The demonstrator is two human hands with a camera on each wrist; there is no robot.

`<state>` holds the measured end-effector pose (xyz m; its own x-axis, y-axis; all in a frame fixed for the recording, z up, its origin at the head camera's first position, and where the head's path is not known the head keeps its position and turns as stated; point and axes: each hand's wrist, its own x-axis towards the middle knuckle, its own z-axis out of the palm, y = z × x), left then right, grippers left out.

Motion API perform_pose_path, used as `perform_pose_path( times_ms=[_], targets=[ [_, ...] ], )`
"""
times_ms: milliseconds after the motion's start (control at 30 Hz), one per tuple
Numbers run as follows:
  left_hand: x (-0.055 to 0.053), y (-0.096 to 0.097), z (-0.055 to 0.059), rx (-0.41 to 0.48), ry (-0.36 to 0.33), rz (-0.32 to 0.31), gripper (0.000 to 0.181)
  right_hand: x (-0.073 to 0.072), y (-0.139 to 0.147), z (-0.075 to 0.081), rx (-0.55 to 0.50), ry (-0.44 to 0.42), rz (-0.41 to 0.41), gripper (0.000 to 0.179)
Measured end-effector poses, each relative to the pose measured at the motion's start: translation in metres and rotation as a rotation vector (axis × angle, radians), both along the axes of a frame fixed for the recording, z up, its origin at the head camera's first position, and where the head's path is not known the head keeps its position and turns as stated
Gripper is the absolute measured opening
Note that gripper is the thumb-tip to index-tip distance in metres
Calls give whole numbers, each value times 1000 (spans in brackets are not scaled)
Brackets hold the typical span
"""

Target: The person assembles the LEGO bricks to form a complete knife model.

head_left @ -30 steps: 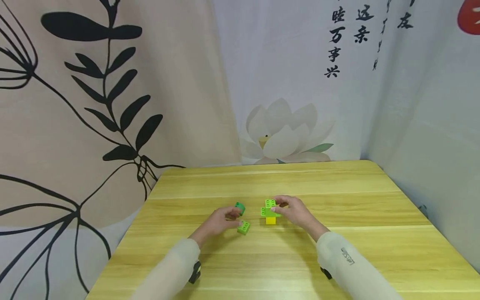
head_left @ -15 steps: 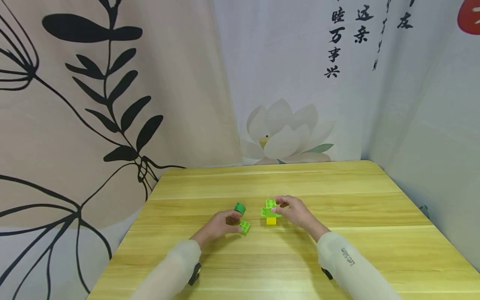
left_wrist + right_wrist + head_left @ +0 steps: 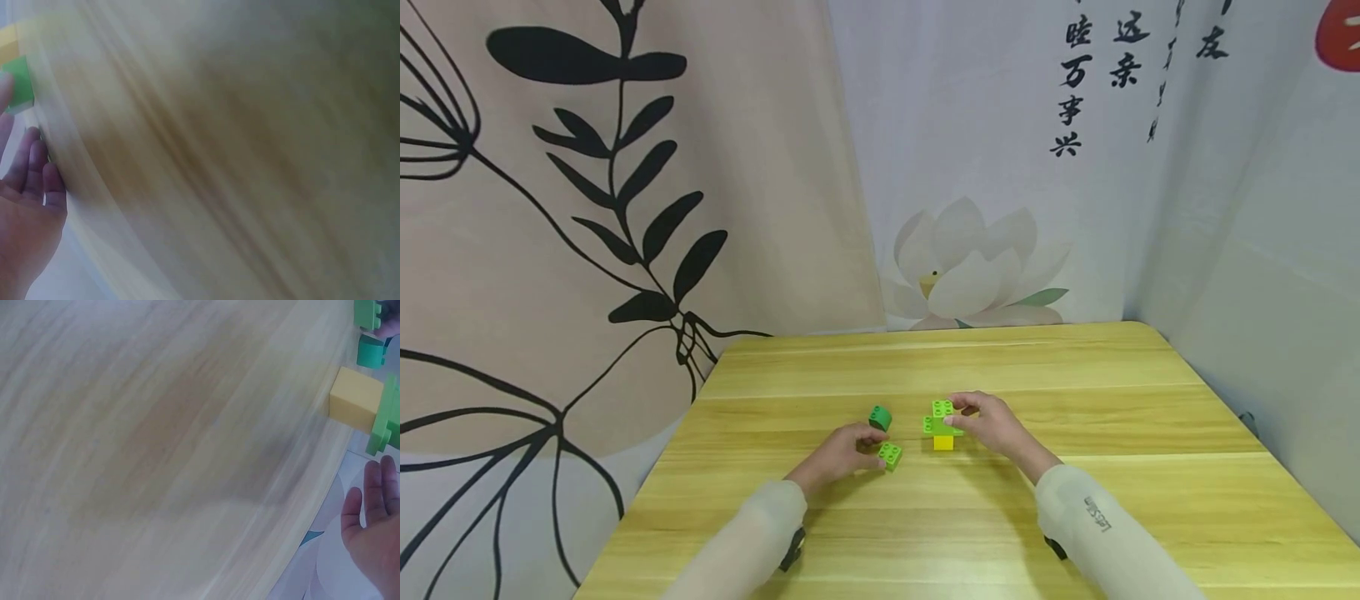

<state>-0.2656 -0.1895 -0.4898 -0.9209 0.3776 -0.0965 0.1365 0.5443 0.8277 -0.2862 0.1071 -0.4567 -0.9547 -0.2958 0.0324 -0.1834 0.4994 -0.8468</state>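
In the head view my left hand (image 3: 848,450) pinches a light green toy brick (image 3: 891,455) between thumb and fingers, low over the table. A dark green rounded brick (image 3: 880,417) stands just behind it. To the right is a small stack of toy bricks (image 3: 942,423), with light green pieces above a yellow block (image 3: 943,443). My right hand (image 3: 991,422) grips the upper part of this stack from its right side. In the left wrist view a green brick (image 3: 22,84) shows beside the thumb; the right wrist view shows the yellow block (image 3: 355,400) under the green piece.
All of this is on a wooden table (image 3: 880,533) with rounded far corners. Behind it hangs a cloth backdrop (image 3: 775,167) printed with plants, a lotus and written characters. Another pale cloth (image 3: 1262,250) hangs along the right side.
My left hand's fingers have come away from the dark green brick and closed in on the light green brick, shifting slightly right. The right hand and the stack stay almost still.
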Motion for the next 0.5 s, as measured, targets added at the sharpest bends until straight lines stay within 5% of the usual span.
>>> perform_pose_path(
  times_ms=[500],
  targets=[
    [4, 3, 3, -16, 24, 2, 40, -1, -1, -1, 4, -5, -8, 42]
  ],
)
